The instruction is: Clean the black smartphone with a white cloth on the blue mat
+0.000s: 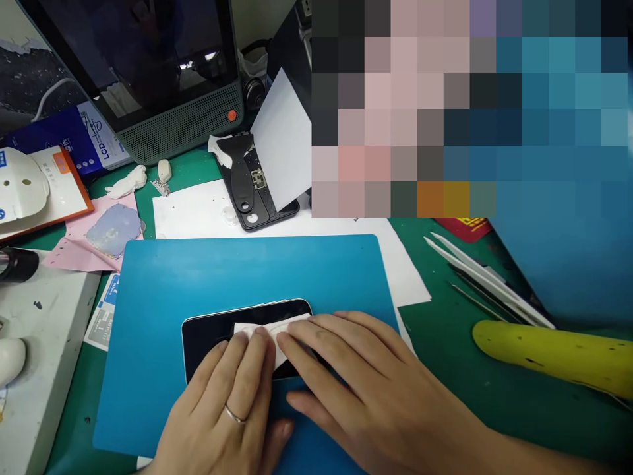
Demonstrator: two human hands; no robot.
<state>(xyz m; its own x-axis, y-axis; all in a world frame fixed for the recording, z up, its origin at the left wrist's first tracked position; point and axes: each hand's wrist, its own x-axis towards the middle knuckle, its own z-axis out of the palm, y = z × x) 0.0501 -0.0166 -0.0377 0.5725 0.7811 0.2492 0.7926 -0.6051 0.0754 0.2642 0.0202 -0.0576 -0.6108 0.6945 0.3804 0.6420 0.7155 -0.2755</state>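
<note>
A black-screened smartphone (208, 340) with a light frame lies face up on a blue mat (247, 270). Across its screen is a folded white wipe (284, 356). My left hand (222, 402), with a ring on one finger, presses its fingertips together on the left part of the wipe. From the right, the fingers of my right hand (361, 376) hold the other side of the wipe against the glass. Both thumbs stay off the phone, near the mat. My hands hide the phone's lower edge and right part.
Behind the mat stand a dark screen unit (178, 125) and a black phone-shaped part (267, 214) beside white paper (284, 142). Tweezers (489, 277) and a yellow handle-like object (548, 353) lie right. A grey-blue putty lump (113, 227) rests left. The upper right is pixelated.
</note>
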